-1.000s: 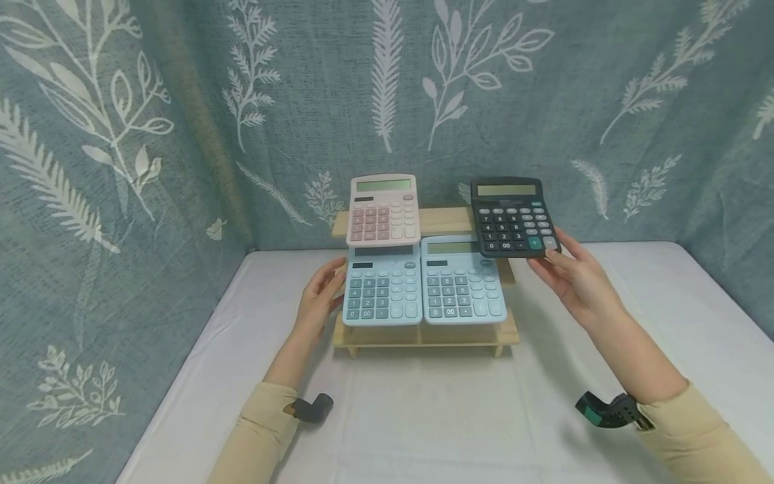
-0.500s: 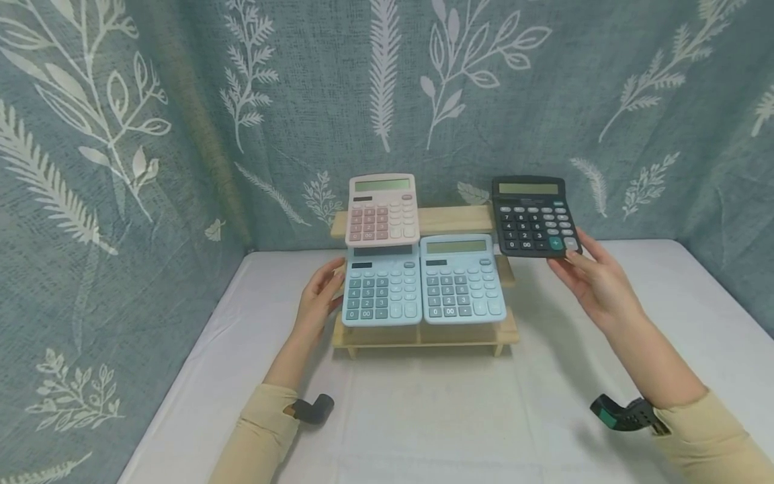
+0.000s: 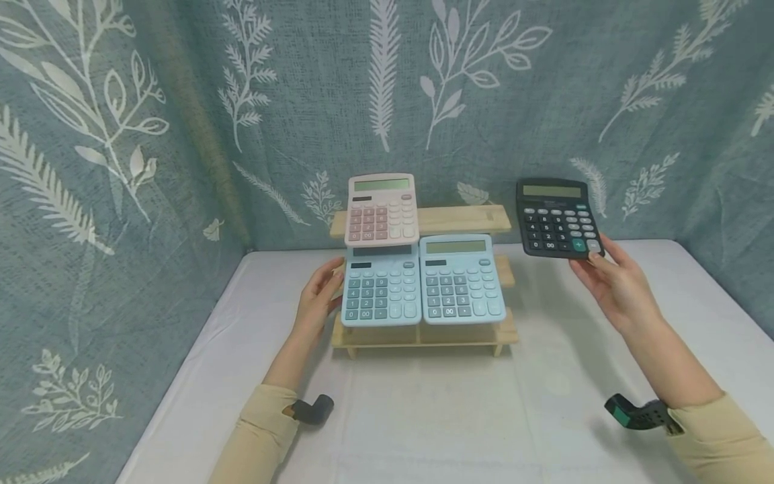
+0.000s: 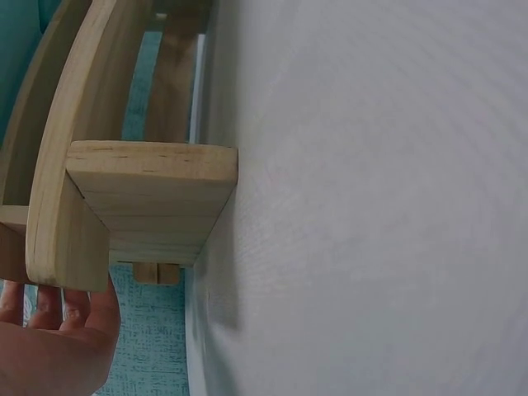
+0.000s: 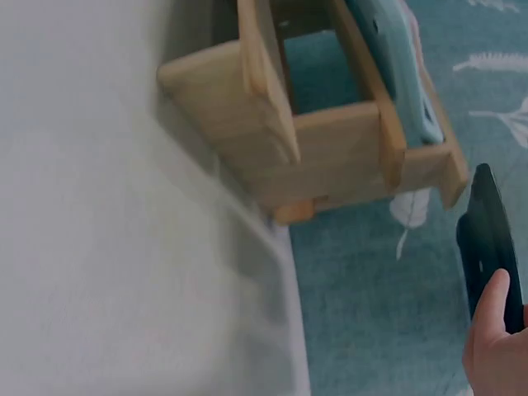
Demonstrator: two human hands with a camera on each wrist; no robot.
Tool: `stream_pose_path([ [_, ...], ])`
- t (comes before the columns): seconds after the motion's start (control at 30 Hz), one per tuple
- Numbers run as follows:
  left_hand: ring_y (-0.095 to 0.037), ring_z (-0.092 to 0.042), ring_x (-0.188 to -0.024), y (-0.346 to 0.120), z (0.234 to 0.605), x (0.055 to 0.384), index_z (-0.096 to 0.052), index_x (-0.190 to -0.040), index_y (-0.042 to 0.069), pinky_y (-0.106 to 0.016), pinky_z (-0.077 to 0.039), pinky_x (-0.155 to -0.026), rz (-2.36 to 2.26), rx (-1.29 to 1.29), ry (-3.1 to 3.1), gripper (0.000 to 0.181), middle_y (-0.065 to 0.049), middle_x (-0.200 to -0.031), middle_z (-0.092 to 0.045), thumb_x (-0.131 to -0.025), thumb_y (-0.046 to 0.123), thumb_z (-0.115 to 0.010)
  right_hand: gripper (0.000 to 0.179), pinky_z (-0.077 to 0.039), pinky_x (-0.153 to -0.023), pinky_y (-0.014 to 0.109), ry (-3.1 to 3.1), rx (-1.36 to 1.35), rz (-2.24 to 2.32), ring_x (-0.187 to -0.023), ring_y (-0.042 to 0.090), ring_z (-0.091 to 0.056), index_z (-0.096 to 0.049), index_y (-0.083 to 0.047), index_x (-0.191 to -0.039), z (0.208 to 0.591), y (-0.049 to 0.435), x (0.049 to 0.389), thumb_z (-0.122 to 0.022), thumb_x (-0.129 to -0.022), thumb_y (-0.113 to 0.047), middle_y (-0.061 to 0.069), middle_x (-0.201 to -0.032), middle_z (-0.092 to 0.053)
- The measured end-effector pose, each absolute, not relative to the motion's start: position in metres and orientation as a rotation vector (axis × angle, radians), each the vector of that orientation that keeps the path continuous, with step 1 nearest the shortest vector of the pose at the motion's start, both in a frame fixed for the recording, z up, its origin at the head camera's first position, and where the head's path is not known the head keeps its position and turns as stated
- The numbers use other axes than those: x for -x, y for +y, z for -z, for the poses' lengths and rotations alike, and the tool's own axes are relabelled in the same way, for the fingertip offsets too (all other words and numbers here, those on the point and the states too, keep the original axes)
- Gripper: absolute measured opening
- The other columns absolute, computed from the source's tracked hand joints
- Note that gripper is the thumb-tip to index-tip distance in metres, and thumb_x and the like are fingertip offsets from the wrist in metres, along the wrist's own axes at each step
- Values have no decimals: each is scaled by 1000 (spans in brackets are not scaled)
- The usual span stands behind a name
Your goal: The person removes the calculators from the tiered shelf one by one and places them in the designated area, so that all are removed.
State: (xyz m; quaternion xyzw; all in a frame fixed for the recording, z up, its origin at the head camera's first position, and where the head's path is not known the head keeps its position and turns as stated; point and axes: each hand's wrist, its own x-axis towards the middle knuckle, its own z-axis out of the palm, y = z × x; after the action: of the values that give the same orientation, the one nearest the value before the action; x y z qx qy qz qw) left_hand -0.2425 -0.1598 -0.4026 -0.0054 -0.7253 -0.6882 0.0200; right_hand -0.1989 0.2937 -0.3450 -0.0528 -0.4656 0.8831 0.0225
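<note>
- while my right grip (image 3: 623,289) pinches the black calculator (image 3: 550,218) by its lower right corner, thumb at the front by the grey key, that calculator is held in the air just right of the wooden stand (image 3: 462,219), apart from it
- its screen end is up and its keys face me; seen from my right wrist it is nearly edge-on
- my left grip (image 3: 317,292) is at the stand's left end, just beside the left blue calculator (image 3: 381,286), fingers bent; the tips go out of sight, so whether they clasp the wood or only rest against it i cannot tell
- the pink calculator (image 3: 381,212) sits at the left of the top tier, overlapping the top of the left blue calculator as my head view has it
- the right blue calculator (image 3: 462,279) is next to the left one, both screen end up
- under the stand is the white-covered table (image 3: 423,410)
- behind hangs a blue-green curtain (image 3: 326,87) with white leaf prints
- my sleeves (image 3: 256,420) are beige
</note>
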Motion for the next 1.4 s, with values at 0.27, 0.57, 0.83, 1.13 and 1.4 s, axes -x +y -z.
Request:
stream_pose_path([
  [0.27,-19,-20,-146,-160,403,242,-46,-144,17,-37,-44,-103,2123,13,-2253,47,2,-155,-33,-101,36,-52,81,-53,-87,23,-1425,207,-2758,-98,8,-64,-10,-23,-158,356,310,203,-60,-96,-4,-3,-126,-46],
  [0.57,-20,-21,-146,-160,404,241,-45,-144,16,-39,-43,-105,2138,47,-2245,47,1,-155,-33,-102,37,-51,82,-52,-89,23,-1438,317,-2827,-94,9,-65,-1,-27,-157,371,330,209,-55,-99,-4,-4,-113,-56],
  [0.83,-20,-23,-145,-161,404,241,-44,-145,16,-40,-43,-105,2147,66,-2235,48,0,-154,-34,-102,35,-51,80,-52,-90,24,-1527,370,-2818,-90,8,-65,3,-28,-156,382,342,216,-49,-101,-4,-4,-114,-54],
  [1.13,-21,-25,-144,-160,405,241,-45,-144,16,-41,-42,-106,2138,53,-2234,47,0,-154,-35,-102,36,-51,75,-51,-91,23,-1654,462,-2785,-87,6,-64,8,-25,-155,390,348,222,-42,-103,-5,-3,-119,-44],
  [1.4,-21,-26,-144,-160,405,242,-46,-144,17,-39,-43,-105,2133,43,-2240,46,-1,-153,-35,-102,35,-50,72,-50,-92,23,-1654,550,-2822,-86,7,-64,9,-26,-155,395,354,228,-37,-104,-4,-2,-119,-44],
])
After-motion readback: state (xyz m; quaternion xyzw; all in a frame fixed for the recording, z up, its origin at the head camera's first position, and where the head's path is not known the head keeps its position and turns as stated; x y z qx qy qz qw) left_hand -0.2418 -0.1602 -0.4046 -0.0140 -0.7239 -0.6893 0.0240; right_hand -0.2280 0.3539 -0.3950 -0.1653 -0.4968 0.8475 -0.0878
